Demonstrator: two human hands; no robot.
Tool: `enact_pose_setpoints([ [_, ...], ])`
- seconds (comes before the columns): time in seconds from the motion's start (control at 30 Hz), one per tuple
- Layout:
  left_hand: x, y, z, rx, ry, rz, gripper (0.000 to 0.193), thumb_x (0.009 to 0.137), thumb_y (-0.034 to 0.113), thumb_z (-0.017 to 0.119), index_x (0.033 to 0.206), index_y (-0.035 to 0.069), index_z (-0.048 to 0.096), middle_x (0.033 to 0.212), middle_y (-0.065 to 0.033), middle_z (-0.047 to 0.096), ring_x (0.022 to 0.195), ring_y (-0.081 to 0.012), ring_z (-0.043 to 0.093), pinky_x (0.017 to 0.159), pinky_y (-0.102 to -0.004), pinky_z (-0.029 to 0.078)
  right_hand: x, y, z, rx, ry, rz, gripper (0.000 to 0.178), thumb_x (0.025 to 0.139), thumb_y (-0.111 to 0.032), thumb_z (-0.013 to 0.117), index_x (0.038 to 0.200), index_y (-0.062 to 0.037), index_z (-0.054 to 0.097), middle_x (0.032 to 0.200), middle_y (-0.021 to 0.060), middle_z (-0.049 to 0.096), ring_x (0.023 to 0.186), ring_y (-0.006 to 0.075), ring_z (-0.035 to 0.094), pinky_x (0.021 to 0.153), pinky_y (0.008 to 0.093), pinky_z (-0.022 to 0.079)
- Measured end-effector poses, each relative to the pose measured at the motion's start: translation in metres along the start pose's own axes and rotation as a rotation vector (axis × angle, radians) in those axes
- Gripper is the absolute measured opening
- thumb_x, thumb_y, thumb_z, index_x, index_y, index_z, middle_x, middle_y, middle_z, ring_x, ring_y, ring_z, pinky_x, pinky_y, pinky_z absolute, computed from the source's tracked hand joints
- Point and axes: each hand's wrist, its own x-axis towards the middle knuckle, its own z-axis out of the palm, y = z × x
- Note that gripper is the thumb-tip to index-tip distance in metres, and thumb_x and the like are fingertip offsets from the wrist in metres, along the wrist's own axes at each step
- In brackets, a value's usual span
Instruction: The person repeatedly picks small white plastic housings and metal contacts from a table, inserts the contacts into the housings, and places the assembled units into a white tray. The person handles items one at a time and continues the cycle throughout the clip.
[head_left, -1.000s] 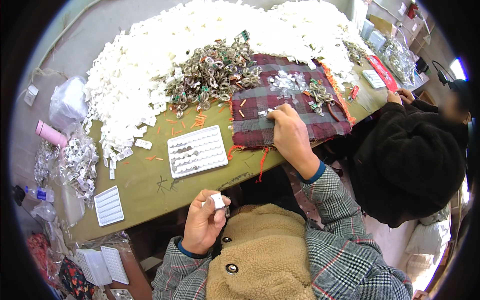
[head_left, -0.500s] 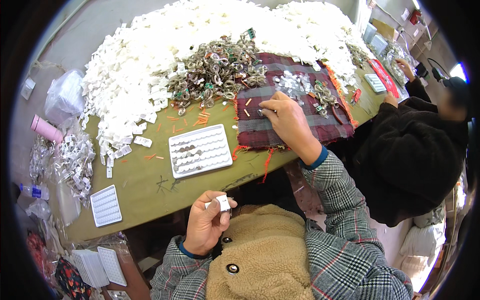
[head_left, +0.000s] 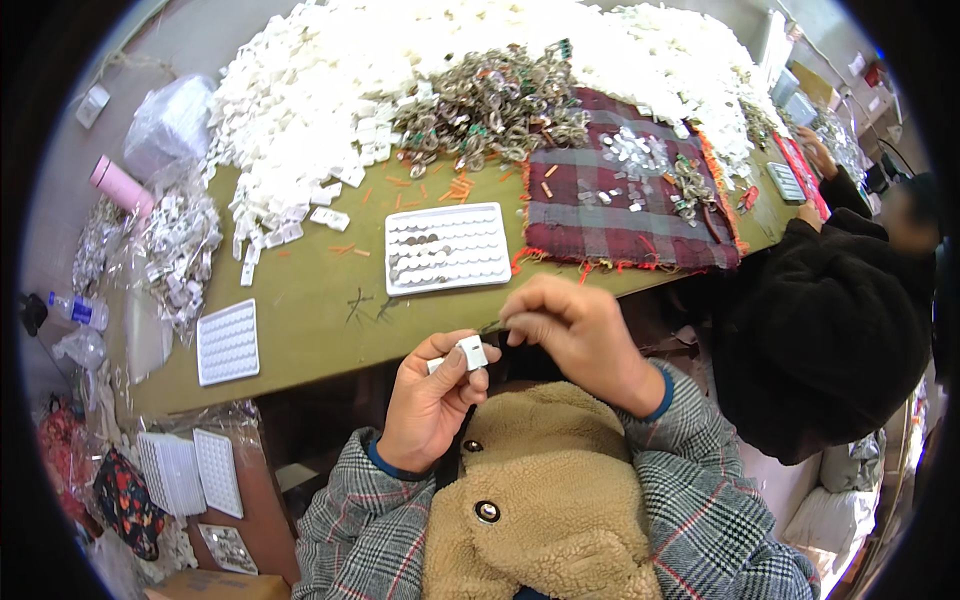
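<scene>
Between the thumb and fingers of my left hand [head_left: 418,408] sits a small white plastic housing [head_left: 472,352], held over my lap at the table edge. My right hand [head_left: 588,340] is beside it, thumb and forefinger pinched. A thin dark bit shows at those fingertips, too small and blurred to name. Just beyond both hands lies a white ribbed tray [head_left: 450,288], partly filled with small round pieces, some dark and some white. A plaid cloth [head_left: 575,215] to the right carries small clear pieces [head_left: 635,152] and a bundle of coiled wires [head_left: 692,190].
A large heap of white plastic parts [head_left: 300,85] covers the far table, with a pile of coiled wires [head_left: 490,105] before it. Orange strips [head_left: 460,187] lie scattered. Another white tray [head_left: 228,345] is at left. A person in black [head_left: 800,340] works close on the right.
My right hand has come back from the plaid cloth to the white housing in my left hand. The view has shifted, and the left hand appears higher and closer to the table edge.
</scene>
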Motion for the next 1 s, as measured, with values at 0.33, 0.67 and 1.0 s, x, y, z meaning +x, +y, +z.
enact_pose_setpoints([
  [0.33,-0.012,0.001,0.009,0.070,-0.044,0.106,0.022,0.101,0.011,0.055,0.117,-0.003,0.058,0.092,-0.0110,0.068,0.076,-0.0157,0.067,0.068,-0.0277,0.059,-0.017,-0.003,0.043,-0.202,0.097,-0.248,0.013,0.083,0.006,0.065,0.096,0.0024,0.062,0.095,0.0140,0.060,0.079,0.0275,0.063,0.068,0.0328,0.053],
  [0.67,-0.010,0.006,0.001,0.071,0.036,0.147,0.021,0.100,0.012,0.057,0.115,-0.003,0.058,0.094,-0.0114,0.068,0.078,-0.0159,0.068,0.068,-0.0288,0.060,-0.006,0.002,0.047,-0.101,0.047,-0.204,0.017,0.082,0.007,0.067,0.097,0.0025,0.062,0.093,0.0130,0.062,0.078,0.0247,0.064,0.067,0.0322,0.052],
  [1.0,-0.015,0.021,-0.012,0.091,0.109,0.165,0.017,0.098,0.008,0.059,0.110,-0.003,0.060,0.089,-0.0111,0.069,0.074,-0.0155,0.069,0.065,-0.0284,0.060,0.019,-0.007,0.070,-0.262,-0.014,-0.189,0.012,0.078,0.010,0.066,0.086,0.0019,0.063,0.090,0.0108,0.065,0.077,0.0221,0.065,0.067,0.0299,0.051],
])
